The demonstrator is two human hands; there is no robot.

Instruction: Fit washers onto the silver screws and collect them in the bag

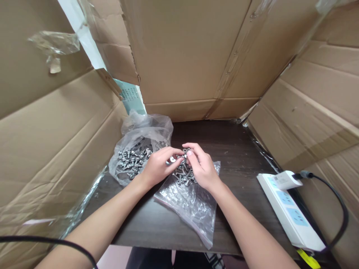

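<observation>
My left hand [158, 166] and my right hand [200, 166] meet over the middle of a dark wooden table [238, 149]. Left fingers pinch a small metal washer [172, 160]. Right fingers are curled in a pinch on a small metal screw [185, 152], held against the washer. Under my right hand lies a flat clear plastic bag [190, 205] with a small pile of loose screws and washers [183, 175] on it. To the left, an open crumpled clear bag [140, 138] holds several assembled screws [131, 158].
Cardboard sheets wall in the table on the left [50, 142], back [190, 56] and right [314, 101]. A white power strip [291, 213] with a white plug and black cable [342, 209] lies at the right edge. Another black cable [56, 243] crosses the lower left corner.
</observation>
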